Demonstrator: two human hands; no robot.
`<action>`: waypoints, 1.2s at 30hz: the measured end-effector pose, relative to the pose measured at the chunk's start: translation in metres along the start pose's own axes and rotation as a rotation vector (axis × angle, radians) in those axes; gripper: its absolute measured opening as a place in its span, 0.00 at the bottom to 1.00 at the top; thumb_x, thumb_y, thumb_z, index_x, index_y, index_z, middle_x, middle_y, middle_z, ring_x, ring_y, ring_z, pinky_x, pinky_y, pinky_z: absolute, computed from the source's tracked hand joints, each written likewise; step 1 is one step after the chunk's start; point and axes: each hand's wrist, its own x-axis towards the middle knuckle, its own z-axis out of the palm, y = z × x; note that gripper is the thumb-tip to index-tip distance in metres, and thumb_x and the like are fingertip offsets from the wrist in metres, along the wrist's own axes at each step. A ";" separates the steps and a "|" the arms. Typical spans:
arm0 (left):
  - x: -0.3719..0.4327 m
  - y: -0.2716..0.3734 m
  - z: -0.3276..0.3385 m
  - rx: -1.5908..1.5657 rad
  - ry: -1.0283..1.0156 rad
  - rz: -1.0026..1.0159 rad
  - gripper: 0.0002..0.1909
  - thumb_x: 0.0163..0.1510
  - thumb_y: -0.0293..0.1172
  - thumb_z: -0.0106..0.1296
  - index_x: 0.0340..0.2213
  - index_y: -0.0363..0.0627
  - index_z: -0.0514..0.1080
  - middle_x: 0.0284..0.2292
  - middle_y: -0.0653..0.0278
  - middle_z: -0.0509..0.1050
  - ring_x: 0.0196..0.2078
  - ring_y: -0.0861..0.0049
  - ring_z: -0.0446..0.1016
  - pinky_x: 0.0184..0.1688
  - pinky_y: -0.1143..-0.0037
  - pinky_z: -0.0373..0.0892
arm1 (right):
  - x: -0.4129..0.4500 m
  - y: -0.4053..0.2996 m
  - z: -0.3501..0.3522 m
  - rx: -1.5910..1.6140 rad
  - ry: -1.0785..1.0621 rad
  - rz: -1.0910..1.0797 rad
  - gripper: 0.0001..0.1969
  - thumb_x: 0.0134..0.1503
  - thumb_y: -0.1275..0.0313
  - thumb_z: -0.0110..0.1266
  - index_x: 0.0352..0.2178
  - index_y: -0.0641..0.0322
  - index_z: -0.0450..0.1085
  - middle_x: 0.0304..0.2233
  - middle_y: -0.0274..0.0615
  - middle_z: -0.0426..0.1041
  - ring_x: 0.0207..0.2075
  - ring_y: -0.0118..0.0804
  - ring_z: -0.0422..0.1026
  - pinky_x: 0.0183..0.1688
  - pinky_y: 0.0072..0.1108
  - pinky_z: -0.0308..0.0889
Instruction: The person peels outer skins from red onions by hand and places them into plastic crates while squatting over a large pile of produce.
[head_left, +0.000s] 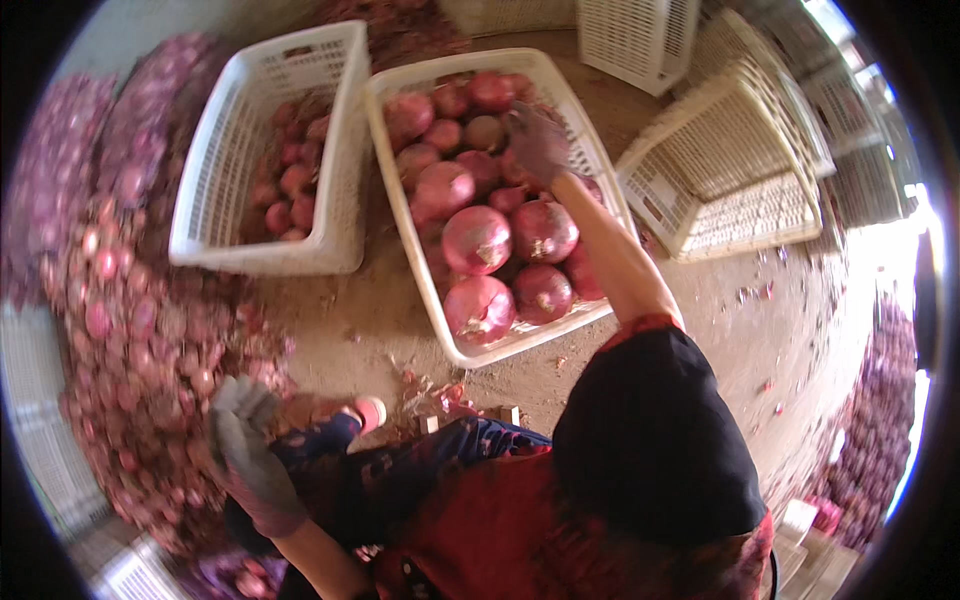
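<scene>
My right hand (536, 141), in a dirty work glove, reaches over the far right part of a white plastic crate (409, 244). Its fingers are at the red onions (477, 240) there; whether they grip one is hidden. Large red onions fill much of this crate, with dry roots showing on several. My left hand (244, 450), in a grey glove, hovers by the near edge of a big heap of smaller red onions (142, 360). The left fingers lie close together and are blurred, so I cannot tell whether anything is in the palm.
A second white crate (341, 217) with smaller onions stands left of the first. A tipped crate (735, 191) and other crates (637, 41) are on the right. Mesh sacks (142, 127) of onions line the far left. Onion skins (454, 397) litter the floor near my shoe (370, 413).
</scene>
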 end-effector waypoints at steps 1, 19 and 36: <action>-0.002 -0.003 -0.021 0.132 0.006 0.137 0.24 0.65 0.39 0.39 0.51 0.27 0.67 0.43 0.52 0.74 0.43 0.65 0.76 0.47 0.67 0.73 | -0.014 -0.001 0.001 0.123 -0.039 -0.095 0.21 0.60 0.57 0.45 0.51 0.50 0.71 0.54 0.47 0.70 0.57 0.47 0.67 0.59 0.40 0.58; -0.145 -0.135 -0.364 0.246 0.942 -0.112 0.21 0.64 0.33 0.42 0.53 0.29 0.67 0.50 0.51 0.72 0.52 0.65 0.72 0.57 0.68 0.67 | -0.257 -0.458 0.050 0.497 -0.910 -0.578 0.18 0.60 0.63 0.52 0.49 0.57 0.72 0.47 0.49 0.76 0.50 0.46 0.74 0.53 0.31 0.68; 0.033 -0.394 -0.272 -0.778 -0.146 -0.652 0.28 0.64 0.49 0.44 0.58 0.42 0.63 0.49 0.60 0.72 0.46 0.70 0.75 0.49 0.66 0.73 | -0.273 -0.551 0.329 0.308 -1.213 -0.558 0.45 0.38 0.49 0.72 0.54 0.62 0.65 0.51 0.53 0.71 0.52 0.49 0.71 0.55 0.33 0.66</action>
